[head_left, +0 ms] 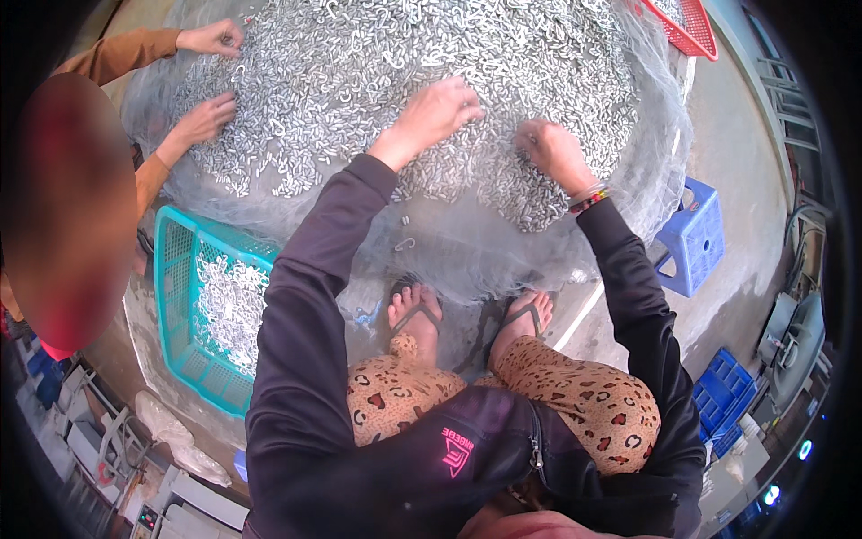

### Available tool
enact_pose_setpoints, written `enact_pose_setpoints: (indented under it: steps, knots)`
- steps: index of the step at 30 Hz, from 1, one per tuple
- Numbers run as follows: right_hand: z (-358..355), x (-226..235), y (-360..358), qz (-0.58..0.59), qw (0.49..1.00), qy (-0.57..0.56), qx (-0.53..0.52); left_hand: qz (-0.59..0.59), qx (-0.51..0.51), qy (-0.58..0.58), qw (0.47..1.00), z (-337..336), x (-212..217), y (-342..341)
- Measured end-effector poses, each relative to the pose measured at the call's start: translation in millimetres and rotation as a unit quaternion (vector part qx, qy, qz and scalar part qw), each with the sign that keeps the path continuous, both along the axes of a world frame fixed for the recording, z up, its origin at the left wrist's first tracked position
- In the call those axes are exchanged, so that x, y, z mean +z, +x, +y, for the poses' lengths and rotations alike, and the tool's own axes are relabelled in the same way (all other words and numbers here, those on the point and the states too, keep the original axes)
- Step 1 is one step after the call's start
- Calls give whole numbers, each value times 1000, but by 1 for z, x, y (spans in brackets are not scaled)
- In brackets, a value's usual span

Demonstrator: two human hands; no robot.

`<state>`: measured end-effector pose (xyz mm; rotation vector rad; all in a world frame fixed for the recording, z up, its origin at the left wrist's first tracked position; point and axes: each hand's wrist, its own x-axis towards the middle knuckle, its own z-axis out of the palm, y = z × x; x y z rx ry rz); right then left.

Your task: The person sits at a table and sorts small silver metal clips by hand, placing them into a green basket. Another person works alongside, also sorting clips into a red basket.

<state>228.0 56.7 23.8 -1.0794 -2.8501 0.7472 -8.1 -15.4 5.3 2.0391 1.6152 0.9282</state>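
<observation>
A wide heap of small silvery metal pieces [341,90], short rods mixed with hook shapes, lies spread over a sheer grey net [467,247] in front of me. Over the middle of the heap is my left hand [438,115], its fingers curled together at the pieces. My right hand [555,153] is at the heap's right side, thumb and fingers bent into a pinch. Whatever either hand grips is too small or hidden to make out. One loose hook [405,243] rests on the net near my feet.
On the left a co-worker's hands [212,119] reach into the same heap. A teal basket [171,296] with pale hooks inside stands by my left arm. To the right are a blue stool [699,235] and a blue crate [724,393]. A red basket [693,34] sits at the far right.
</observation>
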Motion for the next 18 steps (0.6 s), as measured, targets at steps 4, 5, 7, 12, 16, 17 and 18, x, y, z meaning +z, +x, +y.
enact_pose_setpoints:
  steps: [4, 5, 7, 12, 16, 17, 18]
  knots:
    - [19, 5, 8, -4, 999, 6, -41, -49, 34, -88, 994, -7, 19, -23]
    - [22, 6, 8, -33, 998, -10, -56, -65, 54, -113, 990, -9, 21, -26]
    - [26, 9, 8, 0, 997, -52, -64, -53, 79, -187, 978, -17, 24, -31]
    - [30, 23, 7, 288, 685, -648, -169, -112, 136, -178, 968, -23, 22, -29]
    - [27, 42, 8, 385, 548, -729, -142, -443, 52, -288, 847, -28, 39, -35]
    - [23, 43, 6, 365, 556, -732, -149, -490, 17, -326, 808, -31, 46, -40]
    - [23, 46, 7, 302, 647, -691, -112, -508, 5, -325, 798, -37, 52, -42]
